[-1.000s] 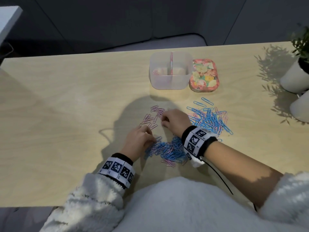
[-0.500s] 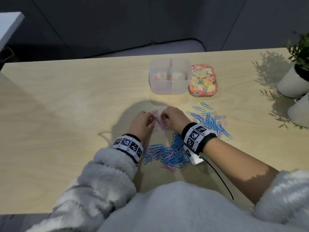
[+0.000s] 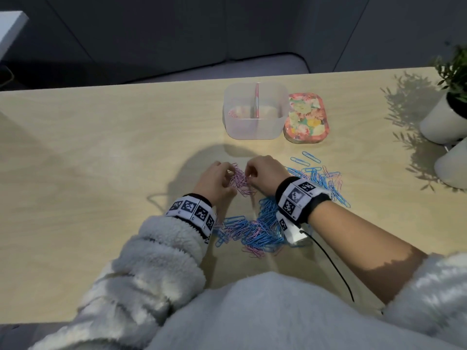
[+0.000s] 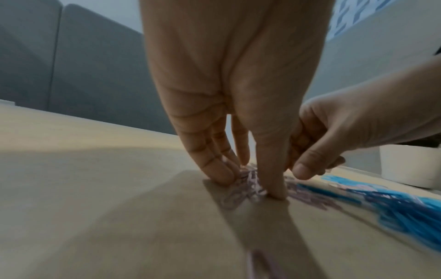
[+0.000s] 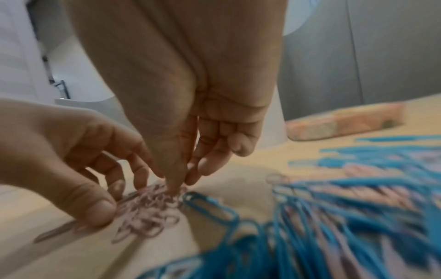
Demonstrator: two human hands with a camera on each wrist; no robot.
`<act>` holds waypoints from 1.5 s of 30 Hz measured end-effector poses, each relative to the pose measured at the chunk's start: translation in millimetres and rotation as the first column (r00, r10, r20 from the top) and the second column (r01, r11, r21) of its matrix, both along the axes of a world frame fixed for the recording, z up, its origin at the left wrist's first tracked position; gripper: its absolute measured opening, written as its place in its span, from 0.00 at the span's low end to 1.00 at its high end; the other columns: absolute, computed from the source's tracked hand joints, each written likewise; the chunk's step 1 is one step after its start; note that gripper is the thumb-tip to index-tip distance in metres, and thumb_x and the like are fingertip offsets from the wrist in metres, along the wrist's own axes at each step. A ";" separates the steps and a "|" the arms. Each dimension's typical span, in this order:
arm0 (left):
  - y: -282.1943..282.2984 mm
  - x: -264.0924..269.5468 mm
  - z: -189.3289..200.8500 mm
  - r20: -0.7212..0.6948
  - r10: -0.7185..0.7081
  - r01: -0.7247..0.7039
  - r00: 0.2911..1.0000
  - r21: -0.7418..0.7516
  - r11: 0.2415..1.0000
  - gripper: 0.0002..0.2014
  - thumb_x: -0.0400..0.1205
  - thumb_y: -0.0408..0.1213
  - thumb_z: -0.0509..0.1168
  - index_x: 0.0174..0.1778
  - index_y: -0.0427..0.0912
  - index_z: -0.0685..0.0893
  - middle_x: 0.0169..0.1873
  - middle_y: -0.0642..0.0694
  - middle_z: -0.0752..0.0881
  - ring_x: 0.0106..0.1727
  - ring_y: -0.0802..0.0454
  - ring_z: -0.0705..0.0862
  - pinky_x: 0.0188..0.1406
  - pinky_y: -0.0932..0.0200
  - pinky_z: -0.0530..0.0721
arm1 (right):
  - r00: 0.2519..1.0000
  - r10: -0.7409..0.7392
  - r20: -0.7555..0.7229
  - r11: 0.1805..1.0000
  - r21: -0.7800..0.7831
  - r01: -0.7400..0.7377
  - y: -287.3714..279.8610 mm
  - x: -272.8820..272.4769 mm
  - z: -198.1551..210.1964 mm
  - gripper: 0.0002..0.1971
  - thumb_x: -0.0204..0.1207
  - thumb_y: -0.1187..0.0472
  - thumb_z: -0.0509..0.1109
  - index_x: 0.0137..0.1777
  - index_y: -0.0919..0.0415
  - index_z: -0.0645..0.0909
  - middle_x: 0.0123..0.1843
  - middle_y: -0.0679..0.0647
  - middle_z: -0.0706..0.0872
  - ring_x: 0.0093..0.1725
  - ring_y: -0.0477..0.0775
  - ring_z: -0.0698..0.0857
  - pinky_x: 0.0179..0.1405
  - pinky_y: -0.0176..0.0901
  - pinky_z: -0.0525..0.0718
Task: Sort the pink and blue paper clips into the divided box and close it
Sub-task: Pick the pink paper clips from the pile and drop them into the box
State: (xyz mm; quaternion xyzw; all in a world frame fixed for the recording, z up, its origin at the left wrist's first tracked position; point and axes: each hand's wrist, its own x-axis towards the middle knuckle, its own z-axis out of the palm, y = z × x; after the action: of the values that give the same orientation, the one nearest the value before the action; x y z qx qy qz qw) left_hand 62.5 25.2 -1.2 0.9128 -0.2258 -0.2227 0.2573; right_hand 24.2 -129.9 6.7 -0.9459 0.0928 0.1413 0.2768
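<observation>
Pink paper clips (image 3: 240, 182) lie heaped, tangled together.

The counter (image 3: 101, 147) is pale wood with a fine grain and a smooth, matt face. The divided box (image 3: 252, 127) is frosted, translucent plastic with smooth walls, and the lid (image 3: 307, 117) beside it carries a glossy floral print. The blue paper clips (image 3: 262, 233) and pink paper clips (image 3: 240, 181) have a smooth coloured coating with a slight sheen. The sleeve (image 3: 161, 253) is thick, shaggy fleece cloth, pale and matt. The wristband (image 3: 192, 209) is black cloth faced with matt printed squares. The pots (image 3: 439, 122) look smooth, white and matt
</observation>
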 end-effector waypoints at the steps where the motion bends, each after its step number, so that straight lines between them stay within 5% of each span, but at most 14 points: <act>1: -0.3 2.8 1.5 0.020 -0.011 0.011 1.000 0.013 1.000 0.26 0.70 0.36 0.75 0.64 0.41 0.76 0.57 0.43 0.78 0.51 0.49 0.81 0.52 0.60 0.78 | 1.000 0.008 0.021 1.000 -0.014 -0.007 0.7 3.4 1.1 0.09 0.72 0.65 0.70 0.51 0.59 0.84 0.53 0.57 0.86 0.54 0.59 0.83 0.49 0.45 0.77; 4: 3.3 11.9 6.8 0.056 -0.094 0.091 0.994 0.064 0.994 0.36 0.69 0.37 0.77 0.72 0.40 0.70 0.65 0.41 0.73 0.60 0.44 0.78 0.62 0.54 0.77 | 0.991 0.129 -0.029 0.989 -0.073 -0.131 -1.6 10.4 3.2 0.27 0.67 0.55 0.77 0.65 0.61 0.76 0.62 0.59 0.78 0.63 0.60 0.76 0.60 0.51 0.78; 7: 2.7 17.6 6.9 0.052 -0.263 0.248 0.963 0.200 0.948 0.43 0.68 0.43 0.77 0.77 0.40 0.65 0.74 0.41 0.68 0.70 0.43 0.70 0.72 0.51 0.69 | 0.960 0.243 -0.138 0.956 -0.135 -0.261 3.2 10.5 0.1 0.39 0.55 0.50 0.83 0.64 0.63 0.72 0.63 0.60 0.71 0.63 0.59 0.72 0.58 0.54 0.80; 13: -3.0 14.2 5.4 0.162 -0.286 0.263 0.944 0.151 0.953 0.16 0.76 0.31 0.68 0.61 0.38 0.84 0.61 0.40 0.83 0.55 0.41 0.84 0.59 0.49 0.81 | 0.975 0.218 -0.035 0.969 -0.110 -0.221 9.8 13.5 -0.8 0.11 0.73 0.65 0.69 0.55 0.65 0.82 0.55 0.63 0.76 0.56 0.65 0.80 0.52 0.50 0.77; 21: -4.6 10.6 5.9 0.222 -0.263 0.227 0.939 0.172 0.958 0.11 0.78 0.32 0.64 0.53 0.41 0.88 0.49 0.38 0.88 0.51 0.39 0.84 0.53 0.48 0.80 | 0.941 0.335 -0.053 0.895 -0.294 -0.336 24.3 8.0 7.3 0.13 0.80 0.69 0.56 0.59 0.69 0.79 0.60 0.66 0.80 0.60 0.67 0.80 0.55 0.53 0.77; 30: -5.1 9.9 2.4 0.241 -0.204 0.156 0.949 0.204 0.967 0.09 0.79 0.34 0.62 0.51 0.41 0.86 0.47 0.39 0.89 0.50 0.39 0.85 0.51 0.46 0.82 | 0.953 0.301 -0.039 0.899 -0.323 -0.297 23.9 6.3 7.9 0.10 0.79 0.69 0.59 0.54 0.70 0.81 0.55 0.66 0.83 0.57 0.66 0.82 0.53 0.52 0.77; 36: 0.9 15.9 -0.1 0.240 -0.225 0.172 0.944 0.224 0.959 0.09 0.80 0.38 0.63 0.52 0.41 0.86 0.46 0.39 0.89 0.50 0.39 0.85 0.51 0.47 0.82 | 0.988 0.116 0.104 0.986 -0.130 -0.102 0.6 14.9 13.6 0.08 0.71 0.68 0.68 0.48 0.65 0.86 0.50 0.62 0.88 0.51 0.62 0.85 0.53 0.50 0.82; 41: 1.6 15.9 0.7 0.237 -0.225 0.167 0.945 0.240 0.956 0.10 0.81 0.38 0.61 0.52 0.40 0.85 0.47 0.39 0.89 0.50 0.39 0.84 0.50 0.48 0.82 | 0.972 -0.130 0.195 0.970 0.227 0.084 -17.1 49.5 60.1 0.05 0.69 0.72 0.72 0.34 0.67 0.85 0.29 0.49 0.84 0.24 0.38 0.81 0.28 0.25 0.78; 45: -1.2 14.5 1.9 0.203 -0.195 0.149 0.959 0.221 0.964 0.10 0.81 0.37 0.61 0.55 0.39 0.83 0.49 0.39 0.88 0.52 0.40 0.84 0.51 0.50 0.81 | 0.920 -0.280 0.275 0.948 0.231 0.220 -29.8 93.0 75.9 0.04 0.66 0.73 0.71 0.37 0.70 0.87 0.24 0.49 0.81 0.18 0.37 0.79 0.33 0.36 0.84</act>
State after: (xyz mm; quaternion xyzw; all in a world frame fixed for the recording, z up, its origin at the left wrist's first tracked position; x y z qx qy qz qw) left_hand 77.0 24.0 0.7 0.9302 -0.3083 -0.1623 0.1151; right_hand 117.2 -159.7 82.6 -0.9047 0.1552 -0.0342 0.3953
